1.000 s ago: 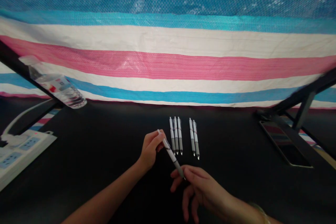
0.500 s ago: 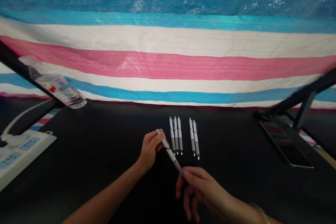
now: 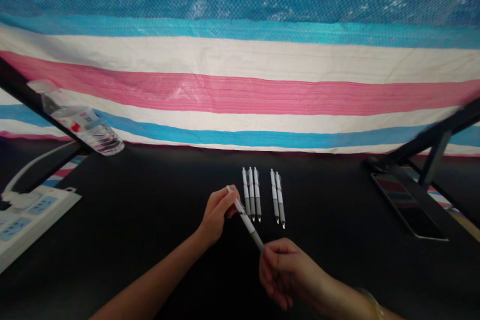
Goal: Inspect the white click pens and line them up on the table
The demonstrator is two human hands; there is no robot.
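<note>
A white pen with a grey grip (image 3: 247,222) slants between my two hands, above the black table. Its upper, white end is pinched by my left hand (image 3: 217,212). At the lower end, my right hand (image 3: 287,270) closes its thumb and finger over the tip, which is hidden. Just beyond lie more pens of the same kind: a group of three (image 3: 251,195) beside my left fingertips, and a pair (image 3: 278,197) a little to the right. All of them point their tips toward me.
A clear water bottle (image 3: 88,125) stands at the back left, behind a black bar. At the left edge is a white power strip (image 3: 41,210) with a plug in it. A dark phone (image 3: 407,205) lies at the right near a black stand. A striped sheet (image 3: 240,95) hangs behind the table.
Both hands and the held pen have shifted slightly to the right. The lower fingers of my right hand have curled in more. The pens on the table lie as before.
</note>
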